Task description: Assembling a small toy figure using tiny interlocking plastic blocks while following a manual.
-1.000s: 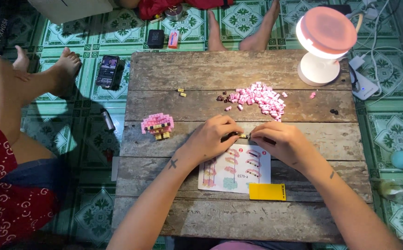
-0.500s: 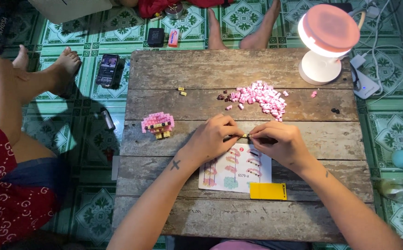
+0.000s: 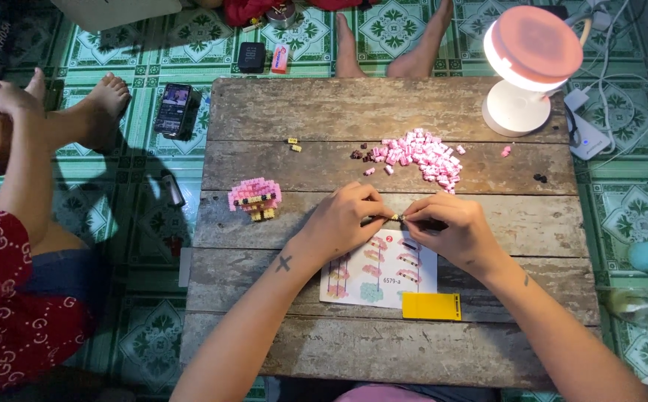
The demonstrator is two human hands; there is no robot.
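wooden table: left hand and right hand pinch a tiny, barely visible brick piece.

A tiny, seemingly yellowish brick piece sits pinched between fingertips above the instruction sheet.

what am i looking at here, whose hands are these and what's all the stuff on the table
One camera, worn on a person's head, looks straight down. The left hand and right hand are that person's own, pinching a tiny brick piece between their fingertips. Below them, on the wooden table, lie an instruction sheet and a yellow card. Further back are a pile of pink bricks, a small pink brick figure and a round lamp. Other people's legs show around the table.
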